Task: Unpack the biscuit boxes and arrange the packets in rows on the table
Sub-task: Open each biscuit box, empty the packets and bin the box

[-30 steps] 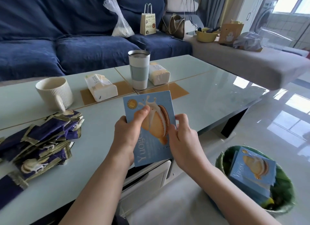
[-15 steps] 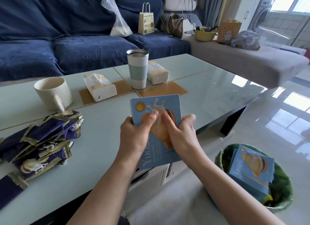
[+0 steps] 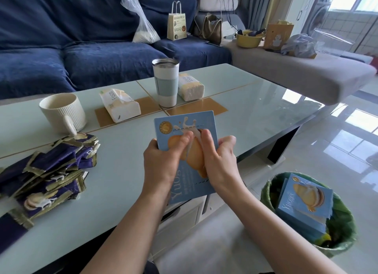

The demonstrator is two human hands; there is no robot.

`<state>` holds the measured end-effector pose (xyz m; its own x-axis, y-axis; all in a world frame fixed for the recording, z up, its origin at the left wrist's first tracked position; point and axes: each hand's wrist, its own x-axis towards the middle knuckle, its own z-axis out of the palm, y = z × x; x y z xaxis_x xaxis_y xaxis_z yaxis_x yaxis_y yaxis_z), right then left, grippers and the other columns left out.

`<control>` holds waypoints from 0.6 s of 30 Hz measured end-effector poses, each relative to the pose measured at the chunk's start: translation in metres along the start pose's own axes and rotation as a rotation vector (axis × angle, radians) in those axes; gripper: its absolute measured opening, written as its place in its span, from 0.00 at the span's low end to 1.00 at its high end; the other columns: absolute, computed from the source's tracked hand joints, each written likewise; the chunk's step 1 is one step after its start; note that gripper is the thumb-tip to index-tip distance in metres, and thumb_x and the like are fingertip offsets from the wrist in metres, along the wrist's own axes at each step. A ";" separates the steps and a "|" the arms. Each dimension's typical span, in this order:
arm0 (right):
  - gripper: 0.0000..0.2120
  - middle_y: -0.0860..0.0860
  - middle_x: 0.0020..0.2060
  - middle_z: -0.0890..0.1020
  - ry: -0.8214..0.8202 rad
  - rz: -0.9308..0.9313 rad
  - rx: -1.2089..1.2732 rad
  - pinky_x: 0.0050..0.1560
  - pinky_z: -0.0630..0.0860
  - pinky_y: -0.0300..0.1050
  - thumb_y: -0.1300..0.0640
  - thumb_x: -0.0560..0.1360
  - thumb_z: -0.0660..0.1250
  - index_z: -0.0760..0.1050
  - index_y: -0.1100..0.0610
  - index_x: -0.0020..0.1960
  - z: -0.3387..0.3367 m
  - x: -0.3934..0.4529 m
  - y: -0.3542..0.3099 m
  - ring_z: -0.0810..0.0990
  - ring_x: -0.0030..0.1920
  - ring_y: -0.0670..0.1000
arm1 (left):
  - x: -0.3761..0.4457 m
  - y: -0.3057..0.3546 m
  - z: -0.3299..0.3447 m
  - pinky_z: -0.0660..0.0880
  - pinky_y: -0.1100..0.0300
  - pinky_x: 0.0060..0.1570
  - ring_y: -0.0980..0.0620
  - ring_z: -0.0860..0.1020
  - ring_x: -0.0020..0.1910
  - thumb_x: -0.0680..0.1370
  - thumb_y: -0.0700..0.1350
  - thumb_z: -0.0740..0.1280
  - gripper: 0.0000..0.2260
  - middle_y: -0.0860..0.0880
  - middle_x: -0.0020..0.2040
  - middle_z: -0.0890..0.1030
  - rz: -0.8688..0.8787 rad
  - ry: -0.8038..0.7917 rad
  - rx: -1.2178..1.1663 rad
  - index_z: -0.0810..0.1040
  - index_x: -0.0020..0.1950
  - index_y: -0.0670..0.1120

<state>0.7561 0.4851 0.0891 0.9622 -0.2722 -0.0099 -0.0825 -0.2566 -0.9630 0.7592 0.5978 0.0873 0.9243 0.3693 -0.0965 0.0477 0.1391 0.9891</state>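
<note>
Above the pale glass bench (image 3: 255, 102), both hands, left (image 3: 163, 161) and right (image 3: 219, 159), grip the light-blue cardboard biscuit box (image 3: 184, 120), thumbs pressing its perforated strip. Likely light, stiff; best held by its edges.

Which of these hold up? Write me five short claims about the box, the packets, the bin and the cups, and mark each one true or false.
1. Both hands, left hand and right hand, grip the blue box. True.
2. The purple packets lie in neat rows. False: they lie in a loose pile.
3. The green bin holds another blue box. True.
4. The mug lies on its side. False: it stands upright.
5. The tumbler stands on the sofa. False: it stands on the table.
</note>
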 end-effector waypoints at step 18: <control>0.19 0.48 0.37 0.74 -0.028 0.076 -0.029 0.31 0.64 0.41 0.36 0.76 0.59 0.62 0.51 0.43 -0.009 0.011 0.002 0.72 0.34 0.46 | 0.002 -0.007 -0.001 0.81 0.55 0.37 0.51 0.85 0.36 0.59 0.54 0.79 0.19 0.51 0.38 0.86 0.053 0.019 -0.011 0.83 0.45 0.48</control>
<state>0.7643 0.4734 0.0896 0.9597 -0.2661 -0.0905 -0.1626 -0.2627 -0.9511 0.7605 0.5990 0.0803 0.9181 0.3935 -0.0463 -0.0051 0.1287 0.9917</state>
